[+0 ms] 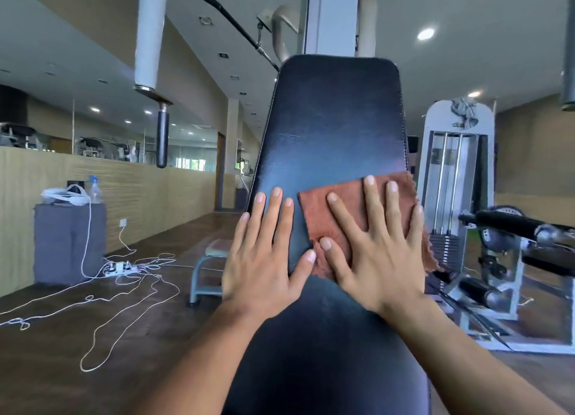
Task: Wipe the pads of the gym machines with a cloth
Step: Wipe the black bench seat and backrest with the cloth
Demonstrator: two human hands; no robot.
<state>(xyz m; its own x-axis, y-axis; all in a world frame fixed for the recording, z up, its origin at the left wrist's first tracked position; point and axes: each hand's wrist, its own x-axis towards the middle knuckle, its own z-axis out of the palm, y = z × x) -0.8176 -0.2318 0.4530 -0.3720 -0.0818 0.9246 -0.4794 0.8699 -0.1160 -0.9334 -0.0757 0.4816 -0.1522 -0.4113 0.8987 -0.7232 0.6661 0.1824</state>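
Black back pad (333, 125): long, upright, tilted away, centre of view. Rust-brown cloth (348, 209): spread flat on pad's right half, frayed edge overhanging right side. Right hand (376, 246): flat on cloth, fingers straight and splayed, pressing; grip released. Left hand (264, 259): flat on bare pad just beside cloth, fingers straight, thumb tip touching cloth's lower corner; grip released. Weight-stack machine (454, 178): right, behind pad. Small stool (208, 265): left of pad, on floor. White cables (124, 277): tangled across wooden floor. Grey cabinet (70, 243): far left, against wall.
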